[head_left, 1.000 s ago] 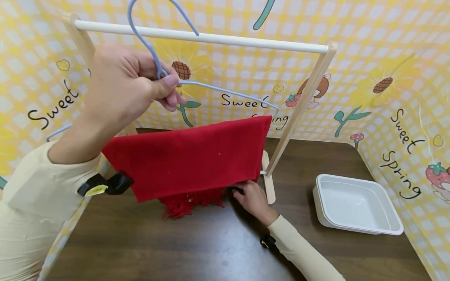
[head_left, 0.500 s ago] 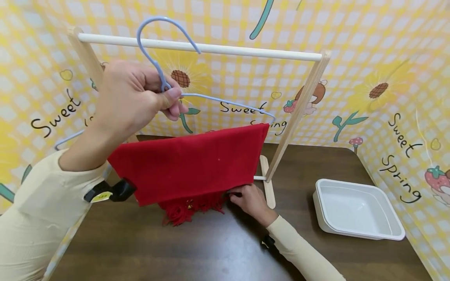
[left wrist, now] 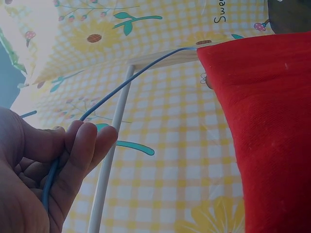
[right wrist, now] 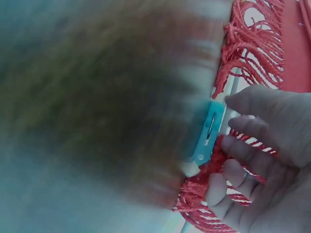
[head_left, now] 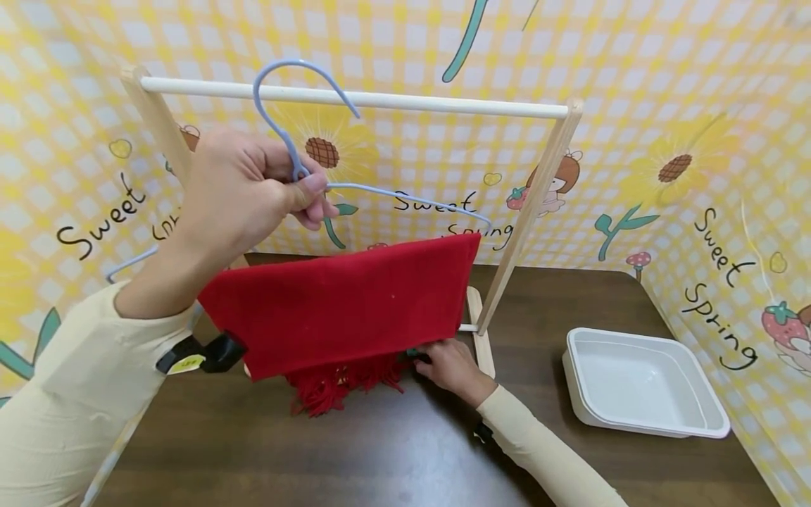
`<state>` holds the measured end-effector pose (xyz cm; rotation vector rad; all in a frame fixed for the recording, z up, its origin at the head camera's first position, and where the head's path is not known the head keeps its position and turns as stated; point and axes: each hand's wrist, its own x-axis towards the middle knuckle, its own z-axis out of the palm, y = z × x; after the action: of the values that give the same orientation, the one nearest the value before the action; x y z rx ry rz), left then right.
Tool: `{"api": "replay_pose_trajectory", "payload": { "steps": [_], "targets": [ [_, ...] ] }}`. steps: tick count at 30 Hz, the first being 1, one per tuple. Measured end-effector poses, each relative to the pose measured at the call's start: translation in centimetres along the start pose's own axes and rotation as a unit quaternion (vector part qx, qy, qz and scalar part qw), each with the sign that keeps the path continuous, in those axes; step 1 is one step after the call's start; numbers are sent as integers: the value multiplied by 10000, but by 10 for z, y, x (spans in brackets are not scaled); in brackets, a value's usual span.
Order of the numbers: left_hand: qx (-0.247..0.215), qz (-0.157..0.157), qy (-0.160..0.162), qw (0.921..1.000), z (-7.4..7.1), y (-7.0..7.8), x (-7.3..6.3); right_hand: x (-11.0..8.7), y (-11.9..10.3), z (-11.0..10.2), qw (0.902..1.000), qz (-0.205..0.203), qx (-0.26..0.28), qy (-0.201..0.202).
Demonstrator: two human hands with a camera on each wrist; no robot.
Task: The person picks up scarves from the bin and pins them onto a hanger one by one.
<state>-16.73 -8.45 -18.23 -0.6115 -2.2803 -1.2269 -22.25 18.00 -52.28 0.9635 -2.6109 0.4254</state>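
Observation:
A red fringed scarf (head_left: 355, 303) hangs folded over a light blue clothes hanger (head_left: 405, 196). My left hand (head_left: 247, 186) pinches the hanger just below its hook, also seen in the left wrist view. The hook stands in front of the rack's white rod. Under the scarf's lower right edge is my right hand (head_left: 453, 366), with curled fingers. In the right wrist view its fingertips hold a teal clip (right wrist: 208, 133) beside the red fringe (right wrist: 250, 43). Whether the clip grips the scarf cannot be seen.
A wooden rack with a white top rod (head_left: 443, 105) stands behind the scarf. To the right, a white plastic tub (head_left: 646, 422) sits on the dark brown table (head_left: 355, 465). Patterned yellow checked cloth (head_left: 633, 84) encloses the back and sides.
The whole head view has shifted slightly, so rack, hanger and hands appear lower. Teal now shows at the right fingertips. My left hand keeps its hold on the hanger.

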Motion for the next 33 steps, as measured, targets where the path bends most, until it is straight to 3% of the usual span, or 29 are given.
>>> {"api": "replay_pose_trajectory", "payload": {
  "steps": [10, 16, 23, 29, 33],
  "targets": [
    [-381, -373, -189, 9984, 2, -7, -1, -6, 2, -2, 9983, 324, 353, -320],
    [-461, -548, -374, 9967, 5, -8, 0, -11, 0, -7, 9960, -13, 546, -704],
    [-321, -778, -708, 9939, 9, -14, 2, -17, -2, -15, 9867, -545, 721, -1351],
    [-440, -945, -880, 9906, 14, -20, 5, -28, -4, -17, 9827, -862, 682, -1490],
    [-413, -908, -854, 9913, 17, -23, 5, -35, -4, -20, 9841, -777, 520, -1510]
  ]
}}
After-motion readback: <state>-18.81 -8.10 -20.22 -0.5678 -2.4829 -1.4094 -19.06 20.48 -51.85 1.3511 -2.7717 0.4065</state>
